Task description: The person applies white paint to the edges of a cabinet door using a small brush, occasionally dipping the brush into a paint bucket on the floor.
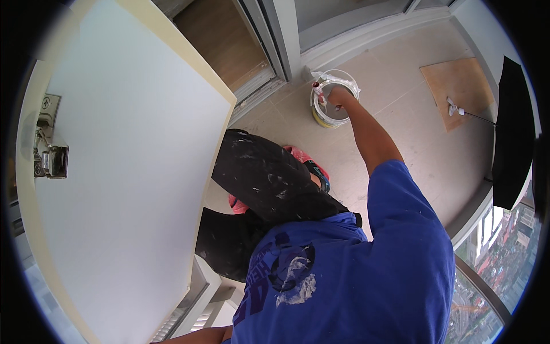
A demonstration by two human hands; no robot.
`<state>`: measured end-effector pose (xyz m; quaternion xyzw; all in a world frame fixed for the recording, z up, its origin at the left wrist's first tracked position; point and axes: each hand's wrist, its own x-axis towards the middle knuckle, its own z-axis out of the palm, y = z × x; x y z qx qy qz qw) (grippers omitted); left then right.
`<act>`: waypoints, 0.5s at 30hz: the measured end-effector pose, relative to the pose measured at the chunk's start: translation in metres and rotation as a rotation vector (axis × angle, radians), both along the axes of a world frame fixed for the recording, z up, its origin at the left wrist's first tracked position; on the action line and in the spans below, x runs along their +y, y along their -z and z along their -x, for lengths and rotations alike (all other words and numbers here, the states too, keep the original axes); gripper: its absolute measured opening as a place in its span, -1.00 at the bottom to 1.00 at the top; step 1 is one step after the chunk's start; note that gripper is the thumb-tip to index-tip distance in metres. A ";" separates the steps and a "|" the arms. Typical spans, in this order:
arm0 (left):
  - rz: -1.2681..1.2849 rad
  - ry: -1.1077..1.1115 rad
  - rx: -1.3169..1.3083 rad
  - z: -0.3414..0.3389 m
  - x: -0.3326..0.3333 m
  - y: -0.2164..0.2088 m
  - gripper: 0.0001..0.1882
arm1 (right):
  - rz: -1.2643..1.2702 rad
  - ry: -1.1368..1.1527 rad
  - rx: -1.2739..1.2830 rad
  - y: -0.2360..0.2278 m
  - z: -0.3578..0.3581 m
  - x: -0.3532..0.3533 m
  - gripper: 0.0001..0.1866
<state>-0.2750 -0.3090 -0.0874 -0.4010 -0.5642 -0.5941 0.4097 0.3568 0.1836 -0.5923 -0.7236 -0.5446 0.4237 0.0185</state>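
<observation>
My right arm stretches out over the floor, and my right hand (340,97) is down inside the mouth of a white bucket (325,120) with a yellow lower band. The fingers look curled, but whatever they grip is hidden. A tool with a red handle end (316,85) leans at the bucket's left inner side, smeared with white. The bucket's wire handle stands up behind it. Of my left arm only a bit of forearm (197,335) shows at the lower edge; the left hand is out of sight behind a large white door panel (132,155) with cream-coloured edges.
A metal hinge (52,155) sits on the panel's left side. Beyond the bucket are a door frame (285,43) and a window sill (366,35). A brown board (461,92) lies on the tiled floor (395,74) at right, near a black panel (511,137) and a window.
</observation>
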 end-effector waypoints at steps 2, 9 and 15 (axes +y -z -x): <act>0.019 -0.037 0.020 -0.003 -0.003 0.000 -0.66 | 0.028 -0.015 -0.017 0.011 -0.002 -0.001 -0.68; -0.376 0.463 -0.264 0.047 -0.036 0.026 -0.66 | -0.112 -0.148 -0.101 0.064 -0.011 -0.004 -0.71; -0.108 0.935 -0.509 0.107 -0.078 0.074 -0.53 | 0.020 -0.078 -0.092 0.070 -0.021 0.014 -0.76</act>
